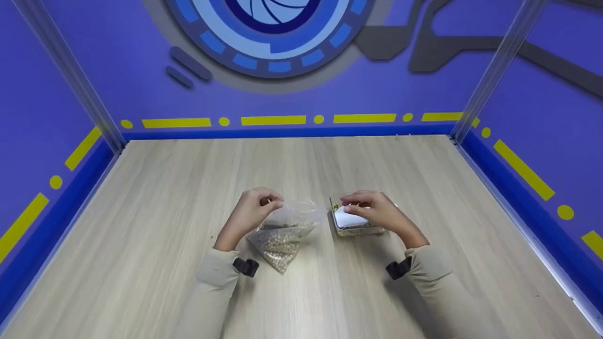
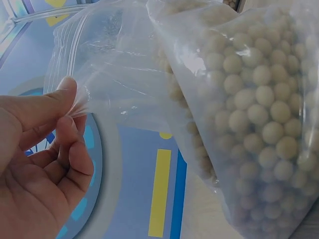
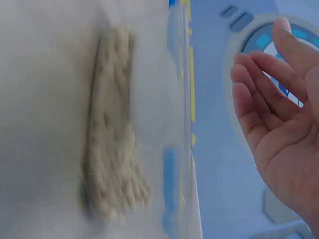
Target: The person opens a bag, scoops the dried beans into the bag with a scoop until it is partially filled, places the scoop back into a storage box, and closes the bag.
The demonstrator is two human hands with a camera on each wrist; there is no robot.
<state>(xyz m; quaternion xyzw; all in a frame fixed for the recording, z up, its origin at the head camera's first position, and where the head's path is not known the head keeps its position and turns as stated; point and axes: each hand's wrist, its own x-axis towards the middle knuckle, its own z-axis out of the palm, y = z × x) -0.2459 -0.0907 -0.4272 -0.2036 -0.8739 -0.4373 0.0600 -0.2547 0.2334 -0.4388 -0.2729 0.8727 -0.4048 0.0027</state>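
Note:
My left hand (image 1: 252, 212) pinches the top edge of a clear zip bag (image 1: 306, 209) between thumb and forefinger. Round beige beans (image 2: 264, 109), like soybeans, fill the bag's lower part, and its corner points toward me on the table. To its right stands a clear plastic box (image 1: 360, 232) with more beans (image 3: 117, 134) in it. A white flat piece (image 1: 348, 219) lies in the box, over the beans. My right hand (image 1: 377, 209) is above the box; in the right wrist view its fingers are gently bent, apart from the thumb, with nothing held.
A small gold-coloured item (image 1: 335, 206) shows at the box's back left corner. The wood-grain table (image 1: 165, 188) is bounded by blue panels (image 1: 400, 101) at the back and both sides. Black wrist straps (image 1: 246, 267) sit at both cuffs.

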